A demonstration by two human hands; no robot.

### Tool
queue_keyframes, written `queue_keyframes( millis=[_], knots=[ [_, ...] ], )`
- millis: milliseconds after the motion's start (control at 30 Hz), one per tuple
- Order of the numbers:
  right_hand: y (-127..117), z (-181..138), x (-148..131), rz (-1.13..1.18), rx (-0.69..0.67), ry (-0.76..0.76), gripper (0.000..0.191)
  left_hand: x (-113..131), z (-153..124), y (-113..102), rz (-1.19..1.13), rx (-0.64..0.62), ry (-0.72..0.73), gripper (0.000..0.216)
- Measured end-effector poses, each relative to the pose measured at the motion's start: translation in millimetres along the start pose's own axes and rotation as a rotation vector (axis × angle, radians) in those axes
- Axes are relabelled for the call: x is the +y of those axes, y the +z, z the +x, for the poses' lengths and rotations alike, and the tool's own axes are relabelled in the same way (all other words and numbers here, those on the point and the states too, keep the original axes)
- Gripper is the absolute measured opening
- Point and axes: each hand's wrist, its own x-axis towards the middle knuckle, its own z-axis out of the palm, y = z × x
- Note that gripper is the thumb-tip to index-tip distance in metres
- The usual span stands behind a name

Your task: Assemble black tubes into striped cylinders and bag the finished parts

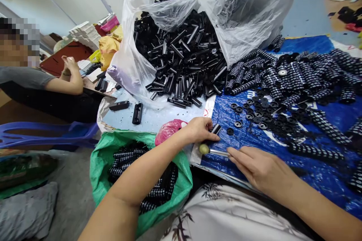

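Note:
My left hand (199, 130) is closed around a short black plastic tube (216, 129) at the near edge of the blue tarp (316, 173). My right hand (258, 167) pinches a thin metal rod with a yellowish knob (204, 149) at its left end, pointing toward the left hand. Loose black ring caps (256, 115) lie scattered just beyond both hands. Behind them is a heap of black tubes (181, 64) spilling out of a clear plastic bag (243, 11).
Stacks of assembled black-and-white ribbed pieces (305, 75) cover the right of the tarp. A green bag (104, 162) of similar pieces sits below my left arm, beside a pink bag (168, 130). Another person (42, 83) sits at far left behind a blue chair (45, 135).

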Motion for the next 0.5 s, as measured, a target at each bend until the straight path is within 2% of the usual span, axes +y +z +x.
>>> queue_keyframes(
  millis=[100, 167, 233, 333, 367, 400, 433, 500],
  knots=[
    [6.0, -10.4, 2.5, -0.003, -0.106, -0.006, 0.021, 7.4, -3.3, 0.8, 0.1, 0.058, 0.021, 0.034],
    [3.0, -18.6, 8.6, 0.051, -0.109, -0.006, 0.021, 14.3, -16.2, -13.0, 0.139, 0.066, 0.043, 0.026],
    [-3.3, -27.5, 17.5, 0.075, -0.093, 0.008, 0.019, 19.8, -39.1, -41.4, 0.116, -0.063, 0.055, 0.018],
    [-11.1, -39.9, 31.3, 0.054, -0.067, 0.049, 0.016, 20.1, -76.8, -94.4, -0.023, -0.494, -0.017, 0.017],
    [-12.3, -42.5, 34.5, 0.053, -0.069, 0.063, 0.017, 17.6, -84.7, -108.4, -0.061, -0.506, -0.055, 0.019],
    [-13.0, -43.8, 36.8, 0.057, -0.074, 0.072, 0.019, 14.1, -88.4, -118.4, -0.042, -0.451, -0.077, 0.02],
    [-13.3, -43.9, 38.1, 0.065, -0.082, 0.074, 0.021, 9.6, -87.2, -124.0, 0.061, -0.329, -0.082, 0.02],
    [-13.5, -40.6, 38.6, 0.083, -0.097, 0.065, 0.023, -1.5, -71.6, -123.6, 0.422, -0.017, -0.061, 0.016]
  ],
)
